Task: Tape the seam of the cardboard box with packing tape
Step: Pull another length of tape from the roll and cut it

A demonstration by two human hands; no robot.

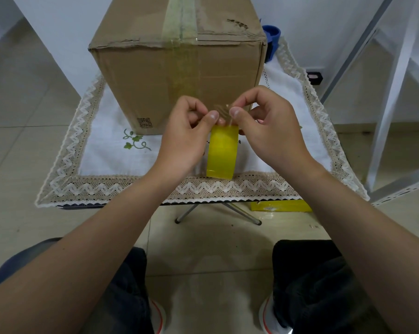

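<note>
A tall brown cardboard box (155,75) stands on a small table, with yellowish tape over its top seam and running down its front face. In front of the box, a yellow roll of packing tape (221,153) hangs upright between my hands. My left hand (184,141) pinches the roll's top at its left side. My right hand (271,131) pinches the loose, clear tape end just above the roll. A short peeled strip shows between my thumbs.
A white cloth with a lace border (131,189) covers the folding table. A blue object (272,34) stands behind the box at right. A yellow package (280,206) lies on the floor under the table. A white metal rack (396,92) rises at right.
</note>
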